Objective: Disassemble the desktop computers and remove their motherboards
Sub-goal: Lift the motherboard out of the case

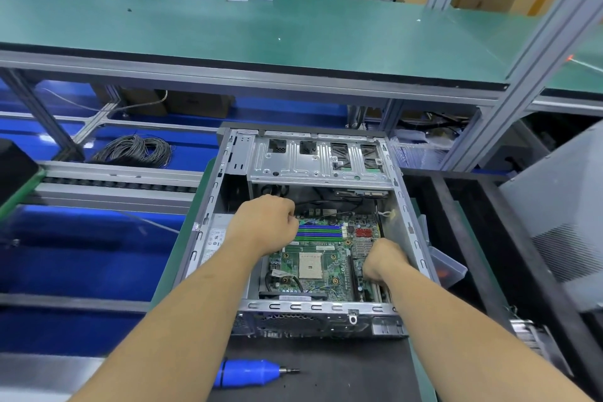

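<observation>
The green printed-circuit motherboard (321,259) lies flat on the floor of the open grey sheet-metal desktop case (404,206), which rests on its side on the dark mat of the table (326,375). The beige square processor socket (310,265) is bare, and the blue and green memory slots (321,232) show no modules. The board is not yet lifted out.

The left hand (266,225) is inside the case at the board's upper left edge, fingers curled under; whether they pinch the board, a cable or nothing cannot be told. The right hand (385,259) is at the board's right side near the red connectors (363,232), fingers bent downward and hidden; its hold likewise cannot be told.

Judgement on handling: the board is light, thin and stiff, yet it will crack or shed parts if flexed. It should be taken by its bare edges on two opposite sides, not by the socket or the slots, and tilted clear of the rear port openings. The stamped case edges look sharp.

Above the board sits the perforated silver drive cage (321,158). A blue-handled electric screwdriver (251,373) lies on the mat just in front of the case. A coil of grey cable (133,150) rests well apart to the left on a blue surface (65,271).
</observation>
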`<state>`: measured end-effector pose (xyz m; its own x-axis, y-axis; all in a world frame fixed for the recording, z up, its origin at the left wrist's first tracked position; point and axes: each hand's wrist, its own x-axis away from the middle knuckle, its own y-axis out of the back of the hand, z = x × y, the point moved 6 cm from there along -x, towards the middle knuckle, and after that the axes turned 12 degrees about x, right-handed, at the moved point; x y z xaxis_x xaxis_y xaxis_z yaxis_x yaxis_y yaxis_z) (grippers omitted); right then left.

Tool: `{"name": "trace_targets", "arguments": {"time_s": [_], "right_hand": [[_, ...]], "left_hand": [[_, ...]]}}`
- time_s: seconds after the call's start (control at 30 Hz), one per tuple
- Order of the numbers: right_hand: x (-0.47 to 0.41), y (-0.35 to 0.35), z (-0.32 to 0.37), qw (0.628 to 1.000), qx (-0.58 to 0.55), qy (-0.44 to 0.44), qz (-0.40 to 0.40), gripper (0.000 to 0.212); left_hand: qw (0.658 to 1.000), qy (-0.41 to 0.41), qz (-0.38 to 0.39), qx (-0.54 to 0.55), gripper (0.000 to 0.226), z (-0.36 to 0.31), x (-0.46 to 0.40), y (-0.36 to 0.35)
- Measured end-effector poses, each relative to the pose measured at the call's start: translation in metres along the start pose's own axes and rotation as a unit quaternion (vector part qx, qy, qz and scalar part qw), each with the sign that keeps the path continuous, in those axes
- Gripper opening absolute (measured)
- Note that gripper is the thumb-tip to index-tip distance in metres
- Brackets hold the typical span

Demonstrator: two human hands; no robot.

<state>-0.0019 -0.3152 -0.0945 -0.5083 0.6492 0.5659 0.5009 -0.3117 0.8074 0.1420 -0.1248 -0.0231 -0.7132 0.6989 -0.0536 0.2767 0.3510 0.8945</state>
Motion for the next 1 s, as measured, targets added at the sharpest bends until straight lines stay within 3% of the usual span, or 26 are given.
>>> {"name": "trace_targets", "arguments": {"time_s": [0.33, 0.43, 0.53, 1.0], "right_hand": [[0.004, -0.001, 0.008, 0.991, 0.13, 0.035, 0.002, 0.011], [0.008, -0.004, 0.009, 0.983, 0.177, 0.039, -0.003, 0.025], [0.008, -0.011, 0.008, 0.981, 0.18, 0.048, 0.05, 0.034], [0.005, -0.006, 0.009, 0.969, 0.226, 0.081, 0.051, 0.029]], "left_hand": [[1.0, -0.004, 0.003, 0.001, 0.017, 0.001, -0.002, -0.001], [1.0, -0.003, 0.003, 0.004, 0.017, 0.002, -0.002, -0.002], [1.0, -0.004, 0.004, 0.003, 0.018, 0.003, -0.002, -0.002], [1.0, -0.001, 0.009, -0.004, 0.019, 0.0, -0.002, -0.001]]}}
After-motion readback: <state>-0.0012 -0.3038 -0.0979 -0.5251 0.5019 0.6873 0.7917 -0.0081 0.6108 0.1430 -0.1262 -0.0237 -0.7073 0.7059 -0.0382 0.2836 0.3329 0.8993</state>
